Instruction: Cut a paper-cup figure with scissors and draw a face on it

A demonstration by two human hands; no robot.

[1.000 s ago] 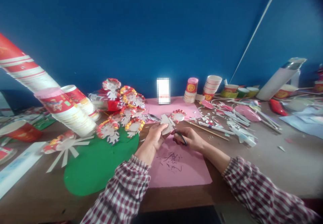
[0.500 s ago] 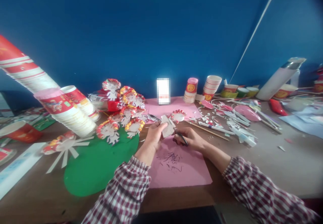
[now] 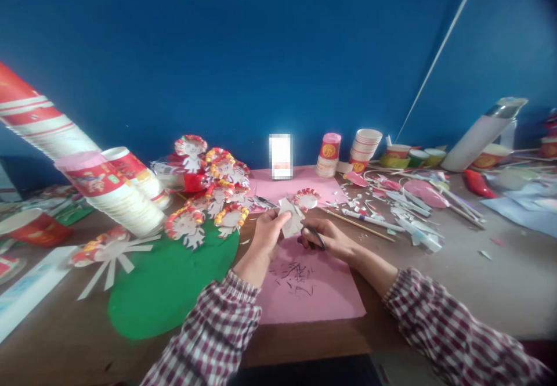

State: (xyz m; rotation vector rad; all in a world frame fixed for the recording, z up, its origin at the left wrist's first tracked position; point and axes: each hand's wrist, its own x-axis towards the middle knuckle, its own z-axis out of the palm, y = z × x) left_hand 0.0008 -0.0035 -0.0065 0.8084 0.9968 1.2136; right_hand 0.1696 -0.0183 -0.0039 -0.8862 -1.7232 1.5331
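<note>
My left hand [image 3: 266, 236] pinches a small pale piece of paper [image 3: 292, 219] between thumb and fingers. My right hand [image 3: 331, 241] is closed around the black handles of a pair of scissors [image 3: 320, 237]; their blades are at the paper's right edge, mostly hidden. Both hands are above a pink sheet [image 3: 313, 305] with dark thin scraps or marks on it. Just beyond the paper lies a round cutout with a red-and-white curled rim [image 3: 307, 198].
Several lion-like paper figures [image 3: 187, 223] sit left by a green sheet [image 3: 152, 293]. Stacked paper cups [image 3: 126, 194] lean at the left; more cups [image 3: 329, 155] stand at the back. Paper scraps [image 3: 409, 203], a wooden stick [image 3: 365, 227] and a white cylinder [image 3: 476, 136] are at the right.
My right hand and the scissors have shifted very slightly, and the paper in my left hand has turned a little. The rest of the table looks the same.
</note>
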